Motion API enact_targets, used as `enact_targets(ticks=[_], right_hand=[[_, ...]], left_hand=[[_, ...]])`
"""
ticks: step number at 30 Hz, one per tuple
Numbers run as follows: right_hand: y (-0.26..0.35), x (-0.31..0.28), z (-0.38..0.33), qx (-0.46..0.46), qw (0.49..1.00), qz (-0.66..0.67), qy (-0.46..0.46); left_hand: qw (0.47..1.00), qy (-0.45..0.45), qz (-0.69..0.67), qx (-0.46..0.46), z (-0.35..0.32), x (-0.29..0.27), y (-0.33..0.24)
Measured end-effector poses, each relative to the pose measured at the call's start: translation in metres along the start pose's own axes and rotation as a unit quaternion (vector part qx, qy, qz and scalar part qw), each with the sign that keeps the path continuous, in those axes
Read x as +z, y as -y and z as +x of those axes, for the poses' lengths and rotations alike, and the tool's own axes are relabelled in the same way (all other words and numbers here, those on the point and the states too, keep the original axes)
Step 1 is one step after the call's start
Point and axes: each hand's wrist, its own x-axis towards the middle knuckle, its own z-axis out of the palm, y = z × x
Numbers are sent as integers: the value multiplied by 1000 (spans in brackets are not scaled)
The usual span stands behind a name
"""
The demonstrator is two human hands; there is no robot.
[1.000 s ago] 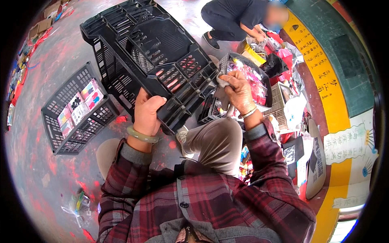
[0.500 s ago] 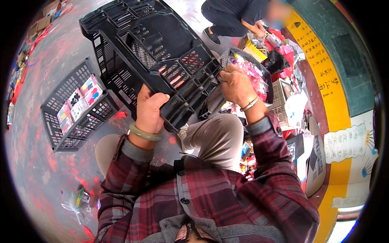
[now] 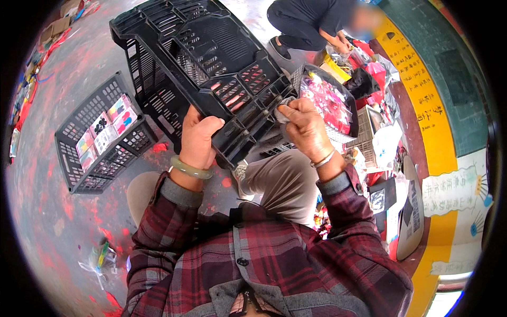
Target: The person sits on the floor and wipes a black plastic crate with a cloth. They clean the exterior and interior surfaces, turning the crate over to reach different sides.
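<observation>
A large black plastic crate (image 3: 227,47) is held tilted in front of me, its slotted underside turned toward me. My left hand (image 3: 198,136) grips its near edge, thumb on the outside and fingers reaching through behind the slots. In my right hand (image 3: 306,129) is a bunched grey cloth (image 3: 285,110), pinched between the fingers and pressed against the crate's ribbed right edge. My knees are bent beneath the crate.
At left on the red-stained floor stands a smaller black crate (image 3: 97,137) with colourful packets. A basket of pink and red packages (image 3: 327,100) and a beige crate (image 3: 365,134) lie at right. Beyond, a person (image 3: 311,24) crouches among bags. A plastic bag (image 3: 100,264) lies lower left.
My right hand has moved down slightly along the crate's edge, and the grey cloth now shows in its fingers. The crate has shifted a little to the right and down in the view.
</observation>
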Motion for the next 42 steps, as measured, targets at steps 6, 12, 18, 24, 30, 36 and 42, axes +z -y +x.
enact_targets(ticks=[6, 12, 18, 24, 30, 36, 42], right_hand=[[6, -19, 19, -133, 957, -237, 100], [20, -27, 33, -90, 934, -280, 204], [14, -18, 28, -132, 915, -301, 236], [17, -15, 30, -151, 908, -320, 226], [12, -27, 25, -21, 982, -140, 123], [-11, -35, 7, 191, 967, 168, 32], [7, -21, 24, 49, 998, 29, 30]], left_hand=[[1000, 11, 15, -15, 3, 0, -6], [1000, -3, 20, -16, 3, 1, -5], [1000, -9, -5, -2, 1, 9, -2], [1000, -6, -5, 3, 1, 6, -2], [1000, 1, -7, 9, 2, 3, 1], [1000, -4, -16, 4, 6, -3, -2], [1000, -5, -13, -4, 2, 0, -3]])
